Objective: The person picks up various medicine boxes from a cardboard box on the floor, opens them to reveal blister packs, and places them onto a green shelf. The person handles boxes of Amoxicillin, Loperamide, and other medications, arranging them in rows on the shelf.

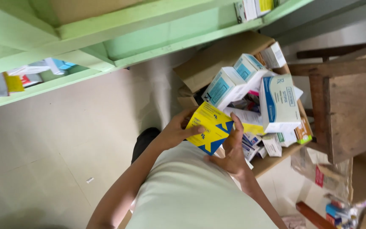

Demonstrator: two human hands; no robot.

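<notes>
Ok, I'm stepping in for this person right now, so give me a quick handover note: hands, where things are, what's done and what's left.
Left hand and right hand together hold a yellow and blue box, just above the open cardboard carton.
The carton is piled with small boxes, mostly white and blue ones.
A few boxes sit on the green shelves.
Done: one box lifted.
Left: the pile in the carton.

An open cardboard carton (217, 59) stands on the pale tiled floor (64, 140), heaped with small packets, a large white-and-blue box (278, 104) at its three o'clock edge, teal-and-white boxes (229, 82) toward twelve.
</notes>
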